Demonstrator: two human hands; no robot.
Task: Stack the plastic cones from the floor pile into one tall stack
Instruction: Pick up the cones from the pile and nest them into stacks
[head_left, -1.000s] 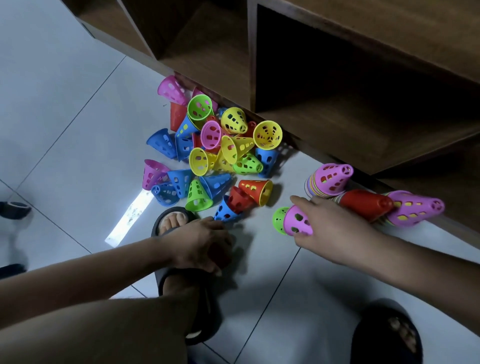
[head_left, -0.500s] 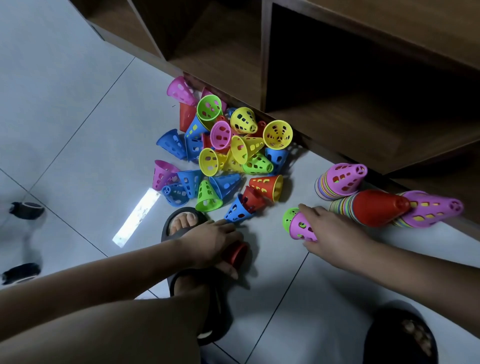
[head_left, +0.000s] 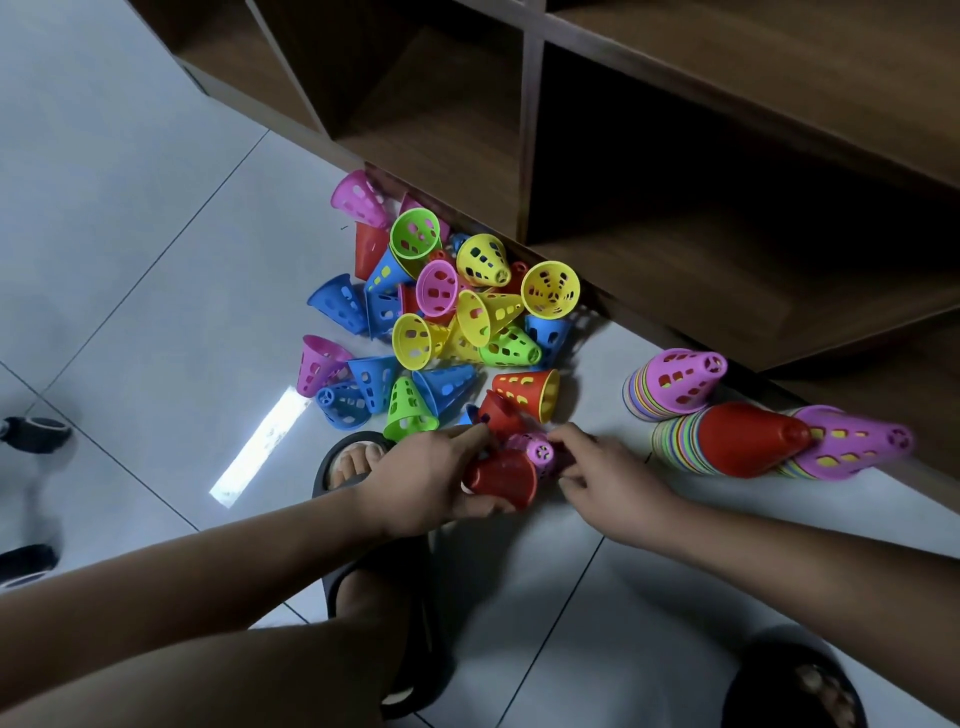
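A pile of loose plastic cones (head_left: 457, 312) in pink, blue, yellow, green and red lies on the floor against the wooden shelf. My left hand (head_left: 421, 480) grips a red cone (head_left: 504, 478) just below the pile. My right hand (head_left: 602, 478) holds a pink cone (head_left: 537, 452) whose tip points into the red cone's mouth. To the right lie three sideways stacks of cones: one topped in pink (head_left: 675, 382), one topped in red (head_left: 737, 439), one topped in pink (head_left: 852, 441).
A dark wooden shelf unit (head_left: 675, 182) with open compartments overhangs the pile and stacks. My feet in black sandals (head_left: 384, 597) stand on the grey tiled floor. A bright strip of reflected light (head_left: 260, 447) lies left. Dark objects (head_left: 36, 434) sit at the left edge.
My right hand carried the pink cone leftward to the red cone. My left hand lifted and turned the red cone toward it. The camera shifted, so the pile appears lower right.
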